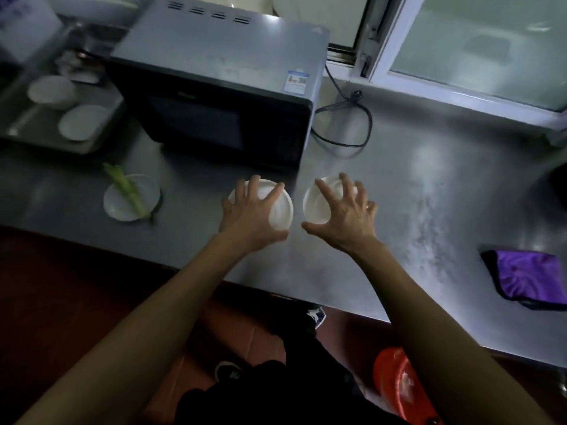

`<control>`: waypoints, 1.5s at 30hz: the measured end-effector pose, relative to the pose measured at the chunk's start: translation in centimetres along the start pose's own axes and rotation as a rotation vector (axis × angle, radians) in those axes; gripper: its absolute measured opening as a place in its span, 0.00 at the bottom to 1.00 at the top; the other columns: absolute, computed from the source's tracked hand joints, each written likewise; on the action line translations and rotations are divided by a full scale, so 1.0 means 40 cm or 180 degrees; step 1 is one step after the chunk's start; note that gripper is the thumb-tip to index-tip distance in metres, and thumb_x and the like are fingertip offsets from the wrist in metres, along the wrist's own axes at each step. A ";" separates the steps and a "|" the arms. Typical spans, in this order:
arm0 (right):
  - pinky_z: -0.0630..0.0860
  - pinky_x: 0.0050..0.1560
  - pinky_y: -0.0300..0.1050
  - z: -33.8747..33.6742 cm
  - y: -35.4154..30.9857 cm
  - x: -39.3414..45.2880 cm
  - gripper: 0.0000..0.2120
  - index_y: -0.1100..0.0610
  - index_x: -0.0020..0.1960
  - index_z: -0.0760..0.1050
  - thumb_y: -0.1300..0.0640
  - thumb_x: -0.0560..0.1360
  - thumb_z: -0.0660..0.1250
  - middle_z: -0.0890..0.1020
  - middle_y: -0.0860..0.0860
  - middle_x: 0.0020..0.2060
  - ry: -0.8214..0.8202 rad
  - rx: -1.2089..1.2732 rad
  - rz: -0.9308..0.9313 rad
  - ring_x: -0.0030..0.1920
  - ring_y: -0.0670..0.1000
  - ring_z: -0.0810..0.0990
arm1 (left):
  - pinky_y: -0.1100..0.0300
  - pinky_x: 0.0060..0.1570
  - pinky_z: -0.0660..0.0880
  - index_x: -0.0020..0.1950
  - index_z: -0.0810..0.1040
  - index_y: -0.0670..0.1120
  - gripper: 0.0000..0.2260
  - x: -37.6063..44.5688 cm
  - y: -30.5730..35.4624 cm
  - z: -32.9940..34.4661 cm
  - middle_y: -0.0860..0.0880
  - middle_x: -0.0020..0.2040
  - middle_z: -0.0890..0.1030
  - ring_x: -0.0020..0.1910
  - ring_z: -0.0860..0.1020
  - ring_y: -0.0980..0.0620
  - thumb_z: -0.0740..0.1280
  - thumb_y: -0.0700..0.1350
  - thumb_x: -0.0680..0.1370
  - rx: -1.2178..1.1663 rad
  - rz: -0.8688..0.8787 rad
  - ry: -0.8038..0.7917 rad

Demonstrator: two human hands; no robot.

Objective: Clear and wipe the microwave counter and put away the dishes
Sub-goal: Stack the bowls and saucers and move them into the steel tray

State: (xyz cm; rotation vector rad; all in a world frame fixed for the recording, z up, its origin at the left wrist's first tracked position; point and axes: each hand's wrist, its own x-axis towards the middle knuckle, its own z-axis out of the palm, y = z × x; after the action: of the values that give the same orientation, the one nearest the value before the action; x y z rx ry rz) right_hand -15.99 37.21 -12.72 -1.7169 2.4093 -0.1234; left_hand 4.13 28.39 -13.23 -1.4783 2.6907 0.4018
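My left hand and right hand are spread, fingers curved, each over a white bowl on the steel counter. The microwave stands at twelve o'clock, a plate with a green stalk at nine, a purple cloth at three.
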 end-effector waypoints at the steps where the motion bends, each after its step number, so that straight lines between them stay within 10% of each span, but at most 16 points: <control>1: 0.61 0.67 0.70 0.006 -0.046 -0.020 0.49 0.36 0.77 0.49 0.26 0.64 0.68 0.48 0.52 0.79 0.0016 -0.0017 -0.0076 0.76 0.64 0.50 | 0.32 0.66 0.63 0.78 0.50 0.63 0.49 -0.041 -0.039 -0.010 0.47 0.77 0.50 0.75 0.52 0.40 0.69 0.71 0.62 0.0005 -0.0064 0.0047; 22: 0.60 0.66 0.71 0.098 -0.823 -0.073 0.49 0.34 0.76 0.49 0.23 0.61 0.62 0.49 0.50 0.79 -0.0138 -0.0083 -0.1779 0.77 0.61 0.48 | 0.33 0.67 0.61 0.76 0.51 0.64 0.46 -0.541 -0.672 -0.117 0.45 0.77 0.50 0.75 0.51 0.38 0.68 0.73 0.64 -0.0115 -0.1787 0.0470; 45: 0.59 0.68 0.70 0.120 -1.132 0.361 0.49 0.35 0.77 0.48 0.24 0.63 0.66 0.48 0.51 0.80 -0.0363 0.0174 -0.1788 0.78 0.63 0.48 | 0.32 0.69 0.59 0.78 0.48 0.66 0.49 -0.237 -1.033 -0.277 0.49 0.78 0.46 0.77 0.47 0.39 0.70 0.72 0.63 -0.0063 -0.2110 0.0375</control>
State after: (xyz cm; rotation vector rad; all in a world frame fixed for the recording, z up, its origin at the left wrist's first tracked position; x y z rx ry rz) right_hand 22.41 8.82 -11.10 -2.2530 1.7687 -0.1568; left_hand 44.72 12.35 -9.42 -2.3143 2.0769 0.2995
